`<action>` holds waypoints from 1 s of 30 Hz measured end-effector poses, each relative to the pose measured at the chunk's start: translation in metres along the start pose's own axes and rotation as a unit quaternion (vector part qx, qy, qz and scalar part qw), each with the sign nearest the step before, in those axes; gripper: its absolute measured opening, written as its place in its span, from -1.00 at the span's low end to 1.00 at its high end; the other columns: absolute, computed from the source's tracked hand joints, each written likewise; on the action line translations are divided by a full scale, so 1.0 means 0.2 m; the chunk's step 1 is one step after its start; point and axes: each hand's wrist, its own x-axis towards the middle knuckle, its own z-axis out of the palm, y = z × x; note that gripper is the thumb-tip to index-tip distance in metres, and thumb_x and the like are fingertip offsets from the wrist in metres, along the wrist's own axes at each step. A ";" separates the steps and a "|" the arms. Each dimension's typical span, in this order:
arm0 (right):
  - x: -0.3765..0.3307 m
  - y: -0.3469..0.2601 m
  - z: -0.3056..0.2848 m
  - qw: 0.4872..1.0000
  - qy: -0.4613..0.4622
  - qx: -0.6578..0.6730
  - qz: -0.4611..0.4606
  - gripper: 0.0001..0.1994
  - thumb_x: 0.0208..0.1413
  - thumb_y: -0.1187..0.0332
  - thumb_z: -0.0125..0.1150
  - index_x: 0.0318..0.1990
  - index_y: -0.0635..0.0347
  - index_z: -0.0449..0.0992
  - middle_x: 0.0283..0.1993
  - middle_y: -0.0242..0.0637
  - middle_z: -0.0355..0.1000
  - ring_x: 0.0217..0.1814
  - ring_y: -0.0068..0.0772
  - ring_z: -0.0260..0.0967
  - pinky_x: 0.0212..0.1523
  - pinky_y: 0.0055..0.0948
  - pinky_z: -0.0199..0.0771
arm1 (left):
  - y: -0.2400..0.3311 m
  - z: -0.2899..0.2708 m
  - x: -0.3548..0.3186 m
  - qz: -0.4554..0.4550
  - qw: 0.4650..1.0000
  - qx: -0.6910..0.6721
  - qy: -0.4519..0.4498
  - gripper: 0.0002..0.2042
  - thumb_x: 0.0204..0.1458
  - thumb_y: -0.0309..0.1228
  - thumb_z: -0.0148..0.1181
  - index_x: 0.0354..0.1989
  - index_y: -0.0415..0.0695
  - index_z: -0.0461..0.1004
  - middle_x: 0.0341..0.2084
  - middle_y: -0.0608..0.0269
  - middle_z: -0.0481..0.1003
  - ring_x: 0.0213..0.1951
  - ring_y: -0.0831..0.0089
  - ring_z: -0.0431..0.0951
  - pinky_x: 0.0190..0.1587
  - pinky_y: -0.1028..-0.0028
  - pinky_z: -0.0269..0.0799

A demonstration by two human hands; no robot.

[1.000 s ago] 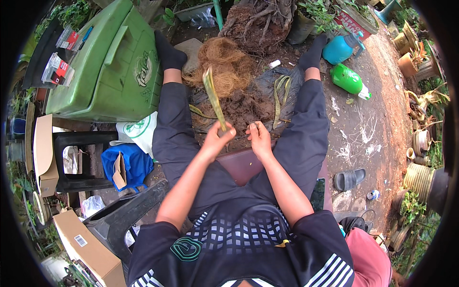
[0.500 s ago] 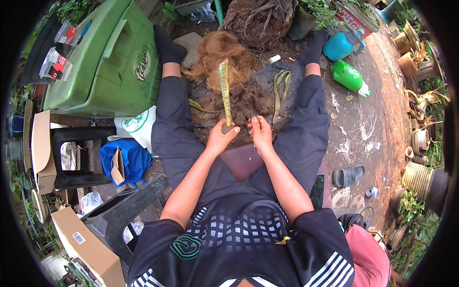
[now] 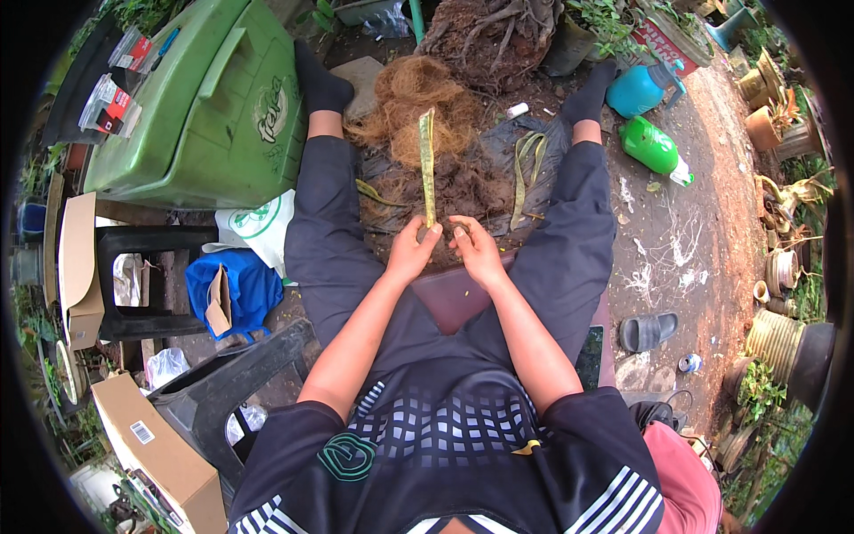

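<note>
My left hand (image 3: 412, 253) pinches the lower end of a long, narrow snake plant leaf (image 3: 428, 169), mottled green with yellow edges. Its blade stands nearly upright, pointing away from me. Close to the leaf's base, my right hand (image 3: 476, 253) has its thumb and fingers drawn together; whatever may be between them is too small to make out. Beyond both hands lies a heap of brown soil and fibre (image 3: 463, 191) on a dark plastic sheet (image 3: 549, 142). More long leaves (image 3: 528, 169) rest on the right of that sheet.
Tan coconut fibre (image 3: 418, 102) and a large root ball (image 3: 489, 44) lie farther off. A green bin (image 3: 222, 116) stands left, above a blue bag (image 3: 233, 294) and a black stool (image 3: 258, 374). Blue sprayer (image 3: 636, 89), green bottle (image 3: 649, 144) and grey slipper (image 3: 648, 332) are to the right.
My right hand has moved left, nearer the leaf's base. The leaf has shifted slightly right and turned, showing a broader face, still in my left hand.
</note>
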 end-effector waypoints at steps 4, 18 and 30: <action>0.01 0.07 0.01 1.000 0.012 -0.002 0.005 -0.83 0.30 0.34 0.05 -0.04 0.18 0.35 -0.41 -0.44 0.39 -0.37 -0.68 0.32 -0.38 -0.60 0.35 | -0.01 0.01 0.00 -0.003 0.999 0.049 -0.008 -0.63 0.17 -0.08 0.16 -0.13 -0.17 0.44 -0.59 0.22 0.46 -0.61 0.58 0.49 -0.55 0.47 0.40; 0.01 -0.06 -0.01 0.998 0.026 0.054 0.004 -0.80 0.26 0.42 0.06 0.01 0.17 0.37 -0.34 -0.46 0.35 -0.33 -0.68 0.29 -0.34 -0.60 0.35 | 0.03 0.00 0.01 0.074 0.997 0.001 -0.015 -0.65 0.17 -0.30 0.13 0.09 -0.13 0.33 -0.24 0.32 0.43 -0.19 0.52 0.43 -0.07 0.50 0.34; -0.01 -0.08 -0.02 0.994 0.015 0.102 0.040 -0.83 0.27 0.38 0.07 -0.03 0.14 0.32 -0.38 -0.45 0.36 -0.40 -0.69 0.27 -0.41 -0.62 0.27 | 0.06 0.00 0.01 -0.056 0.994 -0.087 -0.036 -0.62 0.20 -0.25 0.10 0.14 -0.13 0.33 -0.22 0.33 0.45 -0.40 0.65 0.41 -0.44 0.61 0.36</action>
